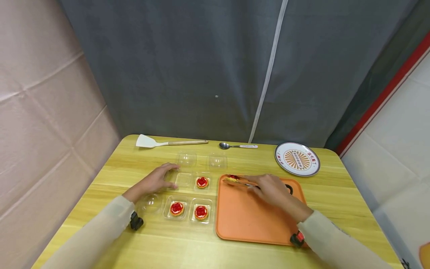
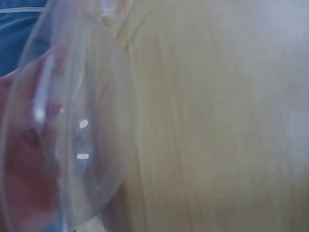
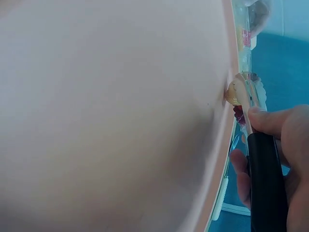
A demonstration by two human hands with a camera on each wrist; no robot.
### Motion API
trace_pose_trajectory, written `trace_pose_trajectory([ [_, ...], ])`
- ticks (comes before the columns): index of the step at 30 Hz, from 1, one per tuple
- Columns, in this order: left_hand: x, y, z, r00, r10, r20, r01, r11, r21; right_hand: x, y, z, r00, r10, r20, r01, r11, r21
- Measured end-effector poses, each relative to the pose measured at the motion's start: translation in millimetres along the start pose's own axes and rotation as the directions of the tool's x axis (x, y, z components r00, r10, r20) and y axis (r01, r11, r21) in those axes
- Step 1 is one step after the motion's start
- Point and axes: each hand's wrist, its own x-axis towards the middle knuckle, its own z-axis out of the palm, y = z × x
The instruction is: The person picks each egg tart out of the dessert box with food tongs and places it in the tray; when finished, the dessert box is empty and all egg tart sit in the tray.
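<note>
My right hand (image 1: 270, 188) grips black-handled metal tongs (image 3: 265, 179), thumb along the metal. Between the tong tips, at the far left corner of the orange tray (image 1: 255, 220), is a small tart with a red topping (image 3: 239, 115). My left hand (image 1: 156, 181) has its thumb and fingers spread at the left side of a clear plastic container (image 1: 184, 179) with nothing in it. A tart (image 1: 202, 182) fills the container beside it. Nearer me, two more containers hold tarts (image 1: 177, 208). A clear domed lid (image 2: 101, 121) lies close by my left wrist.
Two more clear plastic pieces (image 1: 187, 158) stand behind the containers. Along the table's back edge lie a white spatula with a wooden handle (image 1: 181, 142) and a spoon (image 1: 225, 145). A patterned plate (image 1: 314, 168) sits at the back right, beyond the tray.
</note>
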Motion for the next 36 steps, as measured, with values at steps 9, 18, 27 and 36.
trace_pose_trajectory([
  [9, 0.4, 0.4, 0.0, 1.000, -0.002, 0.003, 0.002, 1.000, -0.004, -2.0, 0.6, 2.8, 0.999, -0.034, -0.008, 0.034, 0.999, -0.035],
  [18, 1.4, -0.1, -0.6, 1.000, 0.004, 0.006, -0.004, 1.000, 0.010, -7.7, -0.9, 3.3, 0.999, -0.034, 0.018, 0.034, 0.999, 0.017],
  [27, 1.0, 6.5, -3.2, 1.000, -0.020, 0.016, 0.020, 0.999, 0.037, -11.2, 0.3, 1.4, 0.998, -0.019, 0.054, 0.016, 0.998, 0.068],
  [36, 2.5, 11.9, -8.4, 0.999, 0.033, 0.044, -0.039, 0.986, 0.161, -4.9, -1.0, -4.8, 0.998, -0.045, 0.047, 0.041, 0.996, 0.074],
])
